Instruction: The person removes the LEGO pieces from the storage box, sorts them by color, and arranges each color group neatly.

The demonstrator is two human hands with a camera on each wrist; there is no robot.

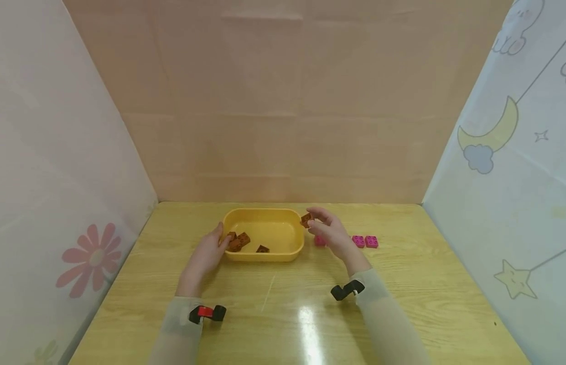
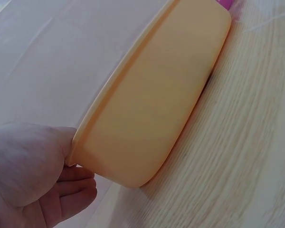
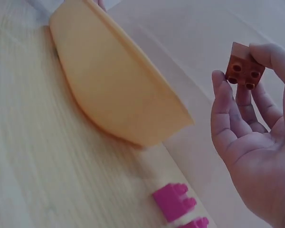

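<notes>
A yellow plastic basin stands on the table with several brown toy bricks inside, most of them at its left end. My left hand grips the basin's left rim, the thumb over the edge and the fingers outside, as the left wrist view also shows. Beside the right rim, my right hand pinches one brown brick between thumb and fingertips, raised above the table. In the right wrist view its studs face the camera. Several pink bricks sit in a row under and beyond the right hand, which partly hides them.
The wooden table reaches back to a tan wall covering. Pale printed sheets stand along both sides. Each wrist carries a strapped black camera mount.
</notes>
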